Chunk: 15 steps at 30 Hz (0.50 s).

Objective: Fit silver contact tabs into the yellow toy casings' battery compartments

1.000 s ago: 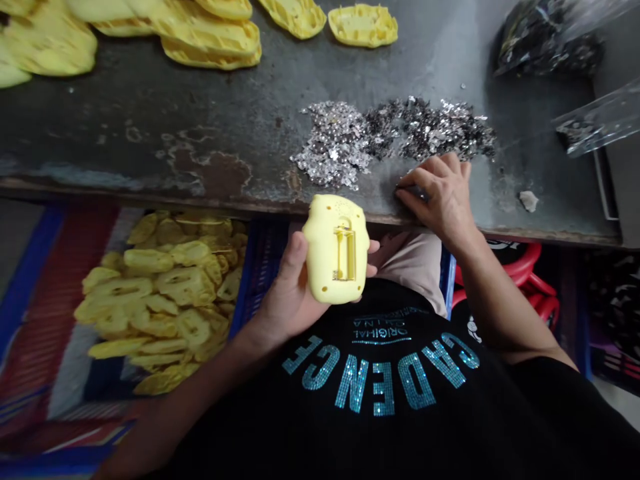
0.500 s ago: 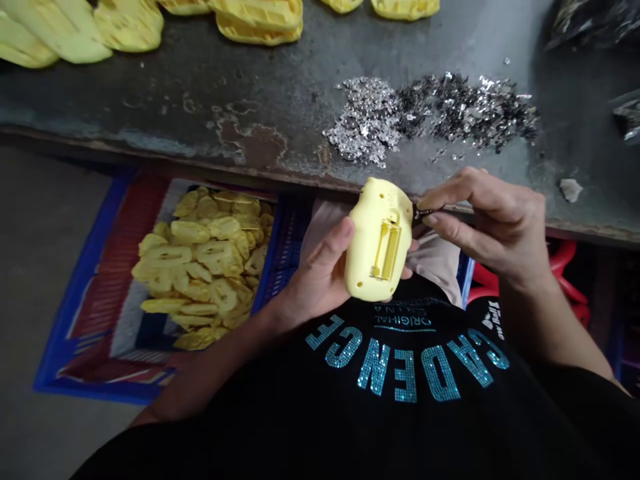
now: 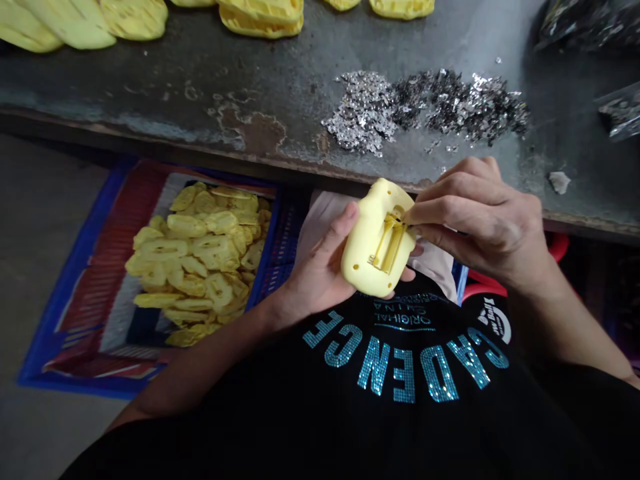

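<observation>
**Yellow plastic casing in the left hand, right fingers pinched at its slot**

Rounded, bottle-like shell, smooth and matte, with a long, ribbed battery slot moulded into the upturned face and small round holes near the edge. Held above a pale cloth, just short of the table edge. Left grip closed: thumb along the shell's side, fingers beneath. Right hand in a narrow pinch on a small dark tool, mostly hidden by the fingers, its tip at the slot. Below the arms, a black T-shirt with glittering teal studded letters. Off to the left, a blue plastic crate heaped with more yellow shells. Ahead, a worn, rust-stained metal table bearing a loose heap of silvery scraps, with further shells along the far side.
</observation>
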Tool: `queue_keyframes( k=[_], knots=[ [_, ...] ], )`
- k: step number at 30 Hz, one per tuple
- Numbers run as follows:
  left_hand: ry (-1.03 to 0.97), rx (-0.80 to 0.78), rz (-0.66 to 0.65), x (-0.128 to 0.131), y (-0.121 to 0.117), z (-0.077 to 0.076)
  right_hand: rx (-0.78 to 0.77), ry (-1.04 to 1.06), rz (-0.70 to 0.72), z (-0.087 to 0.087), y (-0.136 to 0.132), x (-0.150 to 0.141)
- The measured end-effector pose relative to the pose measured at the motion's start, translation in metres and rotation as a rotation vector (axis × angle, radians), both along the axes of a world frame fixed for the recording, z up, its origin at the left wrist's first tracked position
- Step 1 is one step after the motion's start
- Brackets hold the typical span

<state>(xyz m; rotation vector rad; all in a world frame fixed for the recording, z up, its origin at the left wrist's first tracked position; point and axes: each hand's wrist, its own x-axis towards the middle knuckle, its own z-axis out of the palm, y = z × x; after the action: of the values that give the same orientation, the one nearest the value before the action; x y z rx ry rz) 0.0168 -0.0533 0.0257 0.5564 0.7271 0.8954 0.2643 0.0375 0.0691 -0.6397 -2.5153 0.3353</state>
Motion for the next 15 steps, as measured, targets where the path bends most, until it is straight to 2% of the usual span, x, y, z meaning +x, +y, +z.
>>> queue_keyframes(
  k=[6, 12, 15],
  knots=[
    [0.027, -0.002, -0.004, 0.005, -0.003, 0.007, 0.022, -0.030, 0.034, 0.002, -0.004, 0.002],
    [-0.014, -0.055, 0.010, 0.012, -0.005, 0.008, 0.193, -0.053, 0.095, 0.007, -0.005, 0.001],
    [-0.029, -0.085, 0.006, 0.013, -0.005, 0.010, 0.175, -0.055, 0.079, 0.007, -0.007, 0.002]
  ],
)
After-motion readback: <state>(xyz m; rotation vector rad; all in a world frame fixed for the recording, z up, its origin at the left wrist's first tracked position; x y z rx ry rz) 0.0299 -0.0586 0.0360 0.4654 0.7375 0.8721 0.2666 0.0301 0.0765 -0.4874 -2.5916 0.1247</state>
